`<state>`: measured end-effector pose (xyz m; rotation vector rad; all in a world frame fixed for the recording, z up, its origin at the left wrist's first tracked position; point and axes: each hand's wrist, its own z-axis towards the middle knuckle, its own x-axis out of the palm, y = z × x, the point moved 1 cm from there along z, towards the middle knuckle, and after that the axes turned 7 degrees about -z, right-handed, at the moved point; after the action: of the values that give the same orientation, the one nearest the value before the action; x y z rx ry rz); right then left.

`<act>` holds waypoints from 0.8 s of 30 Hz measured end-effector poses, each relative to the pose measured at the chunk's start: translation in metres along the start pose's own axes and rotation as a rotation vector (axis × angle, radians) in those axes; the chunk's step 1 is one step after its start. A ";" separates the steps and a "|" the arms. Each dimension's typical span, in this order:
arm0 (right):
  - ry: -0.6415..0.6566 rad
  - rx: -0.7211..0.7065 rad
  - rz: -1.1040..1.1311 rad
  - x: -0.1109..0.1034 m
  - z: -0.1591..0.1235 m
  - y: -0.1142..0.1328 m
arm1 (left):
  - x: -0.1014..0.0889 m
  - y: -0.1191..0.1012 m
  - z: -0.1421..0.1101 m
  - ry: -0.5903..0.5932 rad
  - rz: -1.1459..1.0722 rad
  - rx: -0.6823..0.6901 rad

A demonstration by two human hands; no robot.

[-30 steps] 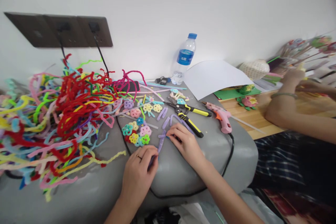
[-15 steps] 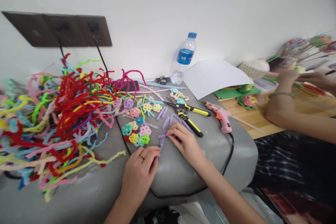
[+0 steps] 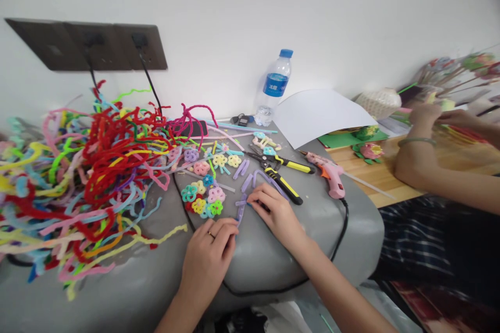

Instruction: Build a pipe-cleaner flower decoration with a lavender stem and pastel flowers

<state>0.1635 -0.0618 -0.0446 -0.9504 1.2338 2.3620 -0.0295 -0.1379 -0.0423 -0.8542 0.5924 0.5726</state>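
Note:
A short, folded purple pipe cleaner (image 3: 241,208) lies between my two hands on the grey surface. The fingers of my left hand (image 3: 213,247) are closed on its lower end, the thumb partly hidden. At its upper end, my right hand (image 3: 275,213) has its fingertips pressed together on it. Other bent purple pipe cleaners (image 3: 241,168) rest just beyond my fingers. To the left sits a cluster of small pipe-cleaner flowers (image 3: 216,194) in several colours. Yellow-and-black pliers (image 3: 287,187) lie open past my right hand.
A tangled heap of pipe cleaners (image 3: 113,161) fills the left. At right are a pink glue gun (image 3: 332,177) with its black cable, and a white paper sheet (image 3: 320,114). A water bottle (image 3: 277,83) leans at the wall. Another person's arm (image 3: 433,166) reaches over the wooden table.
My left fingers have shifted slightly up and right along the purple pipe cleaner. My right hand has hardly moved. The other person's hands have shifted at the far right.

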 end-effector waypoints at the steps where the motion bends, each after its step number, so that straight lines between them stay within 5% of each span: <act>1: 0.001 0.001 0.000 0.000 0.000 0.000 | 0.000 0.000 0.000 0.002 -0.002 -0.002; 24: 0.017 0.101 0.115 -0.007 0.001 -0.001 | 0.002 0.001 -0.003 0.000 -0.037 -0.024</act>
<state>0.1687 -0.0603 -0.0396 -0.8920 1.4356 2.3562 -0.0295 -0.1392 -0.0463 -0.8857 0.5694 0.5475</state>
